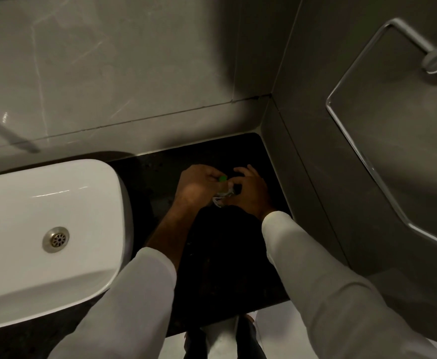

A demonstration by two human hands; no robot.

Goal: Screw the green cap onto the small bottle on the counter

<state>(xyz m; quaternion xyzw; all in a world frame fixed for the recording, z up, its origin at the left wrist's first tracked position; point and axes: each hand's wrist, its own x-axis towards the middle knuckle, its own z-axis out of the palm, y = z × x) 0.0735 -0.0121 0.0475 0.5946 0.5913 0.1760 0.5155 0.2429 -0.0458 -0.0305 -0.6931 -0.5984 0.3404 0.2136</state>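
Note:
A small bottle (221,196) with a pale label stands between my two hands on the dark counter (160,172). A green cap (222,179) sits at its top. My left hand (199,186) is curled over the cap, fingers pinching it. My right hand (248,187) wraps the bottle's body from the right, with some fingers spread. Most of the bottle is hidden by my fingers, and I cannot tell how far the cap is seated.
A white basin (43,229) with a metal drain (56,239) fills the left of the counter. Tiled walls close the back and right. A chrome towel ring (367,156) hangs on the right wall. The counter's front edge is near my sleeves.

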